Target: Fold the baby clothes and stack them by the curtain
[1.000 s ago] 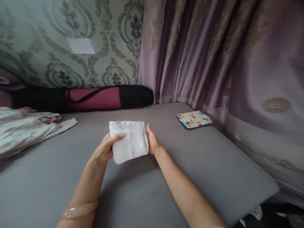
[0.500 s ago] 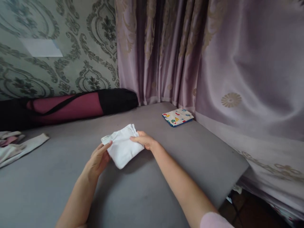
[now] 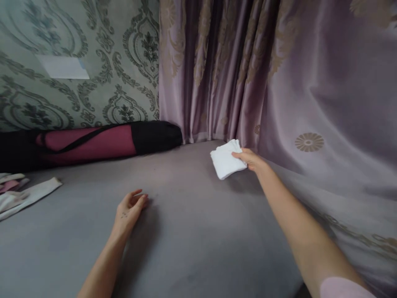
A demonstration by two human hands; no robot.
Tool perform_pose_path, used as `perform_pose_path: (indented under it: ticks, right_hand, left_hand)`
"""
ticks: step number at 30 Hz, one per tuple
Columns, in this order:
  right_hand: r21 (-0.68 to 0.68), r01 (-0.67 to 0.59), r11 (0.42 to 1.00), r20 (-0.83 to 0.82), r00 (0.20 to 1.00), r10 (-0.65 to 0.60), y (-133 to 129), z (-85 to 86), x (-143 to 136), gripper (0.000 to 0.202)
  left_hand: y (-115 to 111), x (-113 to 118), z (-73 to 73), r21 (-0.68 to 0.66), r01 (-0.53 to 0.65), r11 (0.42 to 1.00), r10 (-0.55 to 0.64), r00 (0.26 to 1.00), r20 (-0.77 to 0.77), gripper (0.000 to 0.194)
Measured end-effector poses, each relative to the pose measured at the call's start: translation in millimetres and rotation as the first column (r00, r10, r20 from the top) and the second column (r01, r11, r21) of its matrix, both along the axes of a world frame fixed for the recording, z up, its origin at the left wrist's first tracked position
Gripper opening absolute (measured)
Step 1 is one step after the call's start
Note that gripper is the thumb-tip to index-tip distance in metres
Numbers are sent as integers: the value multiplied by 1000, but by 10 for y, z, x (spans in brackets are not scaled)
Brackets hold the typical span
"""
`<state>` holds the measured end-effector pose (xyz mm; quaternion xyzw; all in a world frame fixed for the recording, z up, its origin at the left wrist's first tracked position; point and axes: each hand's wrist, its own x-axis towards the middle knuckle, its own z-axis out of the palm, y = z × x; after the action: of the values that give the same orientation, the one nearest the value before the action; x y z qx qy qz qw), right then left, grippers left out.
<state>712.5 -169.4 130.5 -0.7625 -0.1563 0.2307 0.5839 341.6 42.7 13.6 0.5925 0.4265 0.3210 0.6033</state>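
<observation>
A folded white cloth (image 3: 226, 161) is held at its right edge by my right hand (image 3: 251, 159), thumb on top, near the foot of the curtain. The patterned folded item seen earlier does not show; the cloth and hand cover that spot. Over the middle left of the grey surface (image 3: 186, 231), my left hand (image 3: 132, 207) holds nothing, its fingers loosely curled and apart.
Along the wall at the back left lies a long black and maroon bag (image 3: 93, 142). Crumpled light and pink clothing (image 3: 27, 196) rests at the left edge. Purple curtains (image 3: 214, 74) hang behind and to the right.
My left hand has let go of the white cloth. My right hand has carried the cloth to the right and farther back, over where the patterned item was.
</observation>
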Motion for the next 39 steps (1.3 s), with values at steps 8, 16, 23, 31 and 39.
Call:
perform_pose_path:
  ticks: [8,16,23,31,39]
  right_hand:
    - [-139,135,981,108,987,-120,-171,180,561,30]
    - [-252,61,966,133,991,-28,-45,117,776,33]
    - [-334,-39,942,170,980,101,85,15,981,35]
    - [-611,92,787,478,835,274,74,-219,1267,33]
    - [-626,219,749,615,729,301,34,-341,1373,25]
  left_hand:
    - [78,-47,-62,442,137,886,61,912,-405,41]
    - [62,11,-158,525,309,793,58,820,-569,53]
    - [108,2,-282,575,355,737,84,796,-600,45]
    - [94,31,-361,615,416,670,134,747,-651,43]
    - [107,12,-422,628,438,643,137,741,-657,48]
